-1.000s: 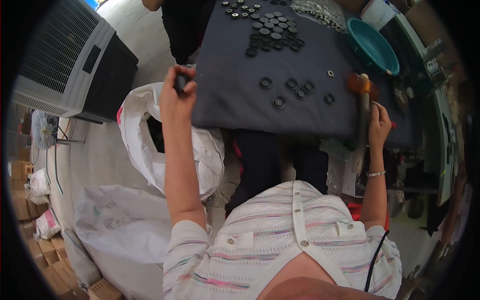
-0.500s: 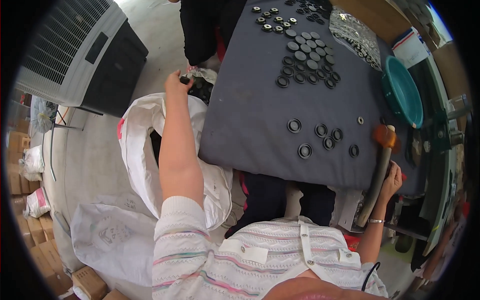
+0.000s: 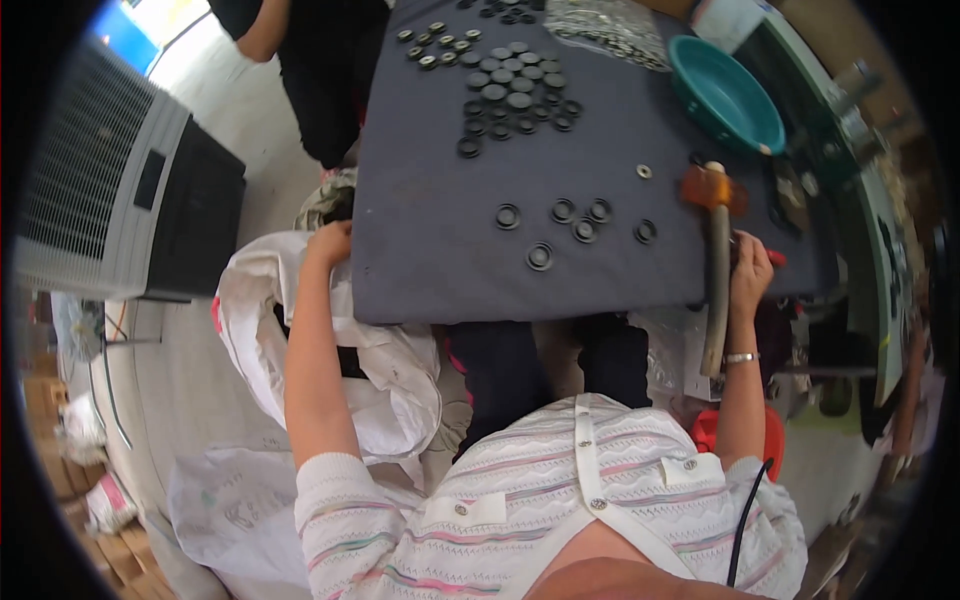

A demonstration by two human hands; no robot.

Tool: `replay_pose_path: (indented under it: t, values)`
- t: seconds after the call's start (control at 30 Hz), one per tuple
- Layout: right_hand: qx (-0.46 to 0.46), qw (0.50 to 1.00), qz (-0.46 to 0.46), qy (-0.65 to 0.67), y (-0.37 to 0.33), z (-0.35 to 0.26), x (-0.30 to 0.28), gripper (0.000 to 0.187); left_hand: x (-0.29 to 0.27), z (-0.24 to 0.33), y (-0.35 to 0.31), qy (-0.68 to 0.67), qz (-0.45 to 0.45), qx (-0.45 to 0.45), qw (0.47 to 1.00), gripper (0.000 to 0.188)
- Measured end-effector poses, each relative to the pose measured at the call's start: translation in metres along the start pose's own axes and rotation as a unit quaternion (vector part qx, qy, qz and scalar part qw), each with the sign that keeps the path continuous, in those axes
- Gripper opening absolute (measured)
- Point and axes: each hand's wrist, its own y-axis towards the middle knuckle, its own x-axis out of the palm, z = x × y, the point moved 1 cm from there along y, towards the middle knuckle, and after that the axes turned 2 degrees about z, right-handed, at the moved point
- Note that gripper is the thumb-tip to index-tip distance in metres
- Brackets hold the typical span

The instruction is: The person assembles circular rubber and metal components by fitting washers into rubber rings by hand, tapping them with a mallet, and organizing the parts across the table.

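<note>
My left hand [image 3: 330, 243] is down beside the table's left edge, at a bag's mouth; its fingertips are hidden. My right hand [image 3: 750, 270] is at the table's front right edge with its fingers curled together; what they hold, if anything, is hidden. Just left of it lies a mallet [image 3: 718, 285] with an orange head, its handle jutting past the edge. A red-ended object [image 3: 775, 257] shows beside the fingers. Several black rings [image 3: 539, 256] lie loose on the grey-covered table [image 3: 440, 250], with a small metal ring [image 3: 644, 172] farther right.
Grey discs [image 3: 520, 84] and more black rings are grouped at the far side. A teal basin [image 3: 725, 95] stands right of a clear bag of small parts [image 3: 610, 35]. White sacks [image 3: 390, 400] sit left of my legs; an air cooler [image 3: 130, 170] stands farther left. Another person [image 3: 320, 90] is beyond.
The view has shifted, so the table appears higher and farther left. My left hand, which held a small dark piece over the bag, is now lower against the table's side. My right hand stays by the mallet.
</note>
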Motion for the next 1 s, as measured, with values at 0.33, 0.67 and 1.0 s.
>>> replay_pose_path:
  t: [0.33, 0.67, 1.0]
  values:
    - [-0.179, 0.898, 0.008, -0.401, 0.005, -0.001, 0.0, 0.02, 0.076, 0.0, 0.034, 0.082, 0.222, 0.082, 0.968, 0.025]
    - [-0.034, 0.998, 0.045, -0.041, 0.002, -0.013, -0.005, 0.02, 0.053, 0.083, 0.04, 0.15, 0.198, 0.116, 0.962, 0.025]
    - [-0.04, 0.996, 0.058, -0.048, 0.006, -0.005, -0.001, 0.022, 0.058, 0.062, 0.022, 0.141, 0.201, 0.134, 0.96, 0.025]
